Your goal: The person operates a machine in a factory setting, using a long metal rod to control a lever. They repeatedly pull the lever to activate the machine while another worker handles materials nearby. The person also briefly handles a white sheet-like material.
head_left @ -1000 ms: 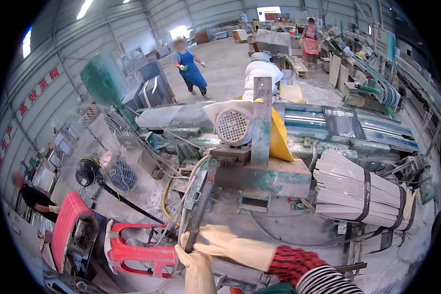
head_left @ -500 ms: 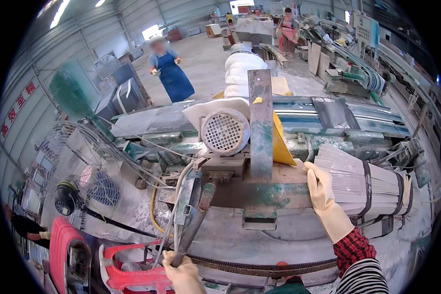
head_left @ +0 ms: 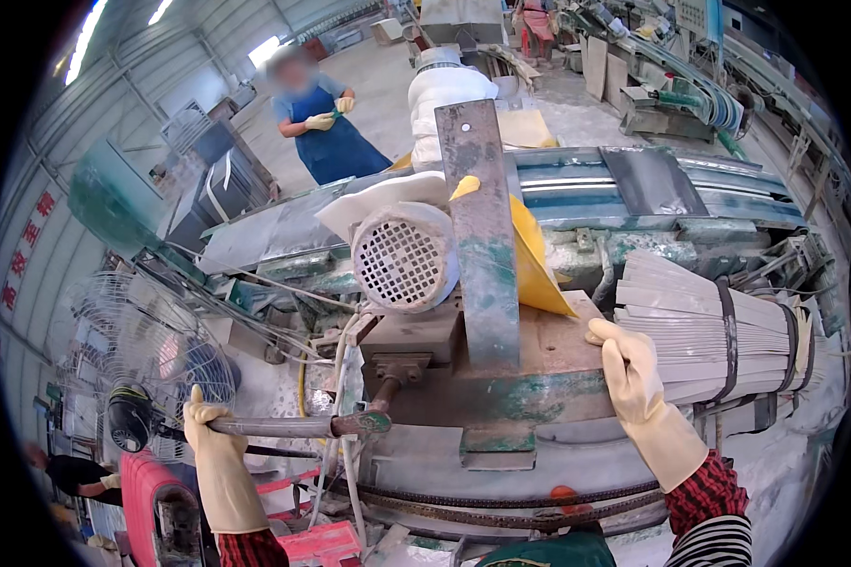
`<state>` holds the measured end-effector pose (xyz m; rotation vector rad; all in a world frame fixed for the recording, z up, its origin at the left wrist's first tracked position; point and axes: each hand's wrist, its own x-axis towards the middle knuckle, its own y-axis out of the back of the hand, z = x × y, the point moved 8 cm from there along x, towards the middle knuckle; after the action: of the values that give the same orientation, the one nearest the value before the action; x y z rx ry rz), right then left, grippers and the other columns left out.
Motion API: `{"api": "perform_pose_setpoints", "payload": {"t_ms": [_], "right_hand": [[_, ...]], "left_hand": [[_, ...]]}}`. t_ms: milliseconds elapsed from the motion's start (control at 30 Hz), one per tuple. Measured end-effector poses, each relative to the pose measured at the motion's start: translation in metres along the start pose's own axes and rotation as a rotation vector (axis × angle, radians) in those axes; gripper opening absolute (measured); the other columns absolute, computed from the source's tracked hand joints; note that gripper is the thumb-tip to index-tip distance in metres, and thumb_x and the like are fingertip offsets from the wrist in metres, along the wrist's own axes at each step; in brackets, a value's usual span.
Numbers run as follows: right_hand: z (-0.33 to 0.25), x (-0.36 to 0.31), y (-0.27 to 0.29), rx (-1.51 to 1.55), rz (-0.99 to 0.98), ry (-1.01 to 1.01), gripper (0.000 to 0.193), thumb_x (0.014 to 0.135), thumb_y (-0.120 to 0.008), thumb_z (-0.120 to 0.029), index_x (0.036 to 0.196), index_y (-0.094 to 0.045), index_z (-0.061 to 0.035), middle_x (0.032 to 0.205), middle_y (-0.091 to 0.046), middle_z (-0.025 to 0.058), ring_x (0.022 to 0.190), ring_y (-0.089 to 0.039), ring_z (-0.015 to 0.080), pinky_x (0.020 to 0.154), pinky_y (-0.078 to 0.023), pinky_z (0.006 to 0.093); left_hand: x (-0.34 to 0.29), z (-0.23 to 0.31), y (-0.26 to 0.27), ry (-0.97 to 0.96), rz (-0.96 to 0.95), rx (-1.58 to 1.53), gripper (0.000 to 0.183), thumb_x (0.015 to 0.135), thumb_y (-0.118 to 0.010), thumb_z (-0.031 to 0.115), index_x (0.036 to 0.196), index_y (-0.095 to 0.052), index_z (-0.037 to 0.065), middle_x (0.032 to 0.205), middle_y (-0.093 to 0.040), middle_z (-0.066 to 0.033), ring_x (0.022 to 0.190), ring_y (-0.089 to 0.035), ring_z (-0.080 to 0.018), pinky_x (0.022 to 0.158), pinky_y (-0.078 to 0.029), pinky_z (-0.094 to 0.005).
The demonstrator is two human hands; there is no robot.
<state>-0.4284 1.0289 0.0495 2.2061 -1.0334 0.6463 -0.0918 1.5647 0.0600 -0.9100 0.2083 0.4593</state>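
My left hand [head_left: 219,458], in a cream rubber glove, is closed around the end of a metal lever [head_left: 284,427]. The lever lies nearly level and joins a shaft below a round motor with a grille cover [head_left: 402,257]. The gloved right hand [head_left: 641,383] has its fingers curled at the right edge of the machine's worn metal base plate [head_left: 550,352]. Beside that hand lies a strapped bundle of long pale strips [head_left: 681,326]. An upright steel bar [head_left: 482,236] rises from the plate, with a yellow guard [head_left: 537,260] behind it.
A wire-caged fan [head_left: 142,350] and a pink-red chair [head_left: 148,506] stand at the left. Loose cables [head_left: 345,350] hang near the lever. A chain [head_left: 501,520] runs across the front. Beyond the conveyor bed [head_left: 567,194] stands a person in a blue apron [head_left: 336,146].
My left hand has swung the lever from pointing down toward me to lying level at the left. The right hand stays at the plate's edge. The person opposite has brought their hands together.
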Motion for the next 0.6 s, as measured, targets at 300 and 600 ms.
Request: {"api": "perform_pose_setpoints", "payload": {"t_ms": [300, 600], "right_hand": [[0.000, 0.004, 0.000, 0.045, -0.009, 0.034, 0.018, 0.092, -0.058, 0.001, 0.105, -0.065, 0.0091, 0.085, -0.070, 0.0211, 0.073, -0.067, 0.0318, 0.065, -0.052, 0.0355], [0.000, 0.006, 0.003, 0.059, -0.024, 0.006, 0.019, 0.092, -0.056, 0.000, 0.105, -0.065, 0.0091, 0.085, -0.069, 0.0211, 0.071, -0.065, 0.0313, 0.065, -0.051, 0.0366]], "left_hand": [[0.015, 0.019, 0.009, -0.058, -0.093, 0.100, 0.018, 0.102, -0.048, 0.014, 0.107, -0.063, 0.006, 0.052, -0.034, 0.0107, 0.038, -0.035, -0.0026, 0.037, -0.037, -0.0149], [0.030, -0.008, 0.017, 0.007, -0.076, 0.115, 0.018, 0.102, -0.047, 0.015, 0.108, -0.062, 0.007, 0.054, -0.041, 0.0099, 0.040, -0.044, -0.0037, 0.039, -0.041, -0.0156]]}}
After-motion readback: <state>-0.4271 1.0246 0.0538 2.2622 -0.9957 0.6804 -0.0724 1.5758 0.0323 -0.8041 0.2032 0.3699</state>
